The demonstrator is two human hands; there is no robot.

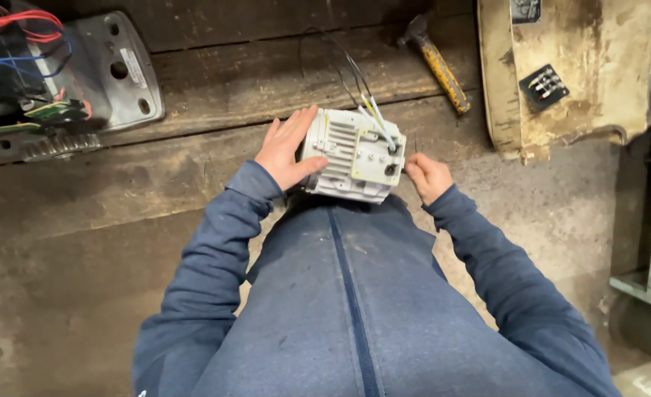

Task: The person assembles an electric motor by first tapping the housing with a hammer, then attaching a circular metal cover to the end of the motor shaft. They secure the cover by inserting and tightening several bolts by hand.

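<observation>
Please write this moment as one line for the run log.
left hand: flat on motor housing | right hand: closed beside housing | hammer: untouched on bench

I see a pale grey ribbed motor (351,156), a yellow-handled hammer (437,64), blue sleeves (215,242), red and blue wires (28,29), and a dark brown wooden table (230,81).

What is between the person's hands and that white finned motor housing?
Nothing visible. The left hand lies flat on the white motor housing, and the right hand sits closed at its wired end, beside the wires.
</observation>
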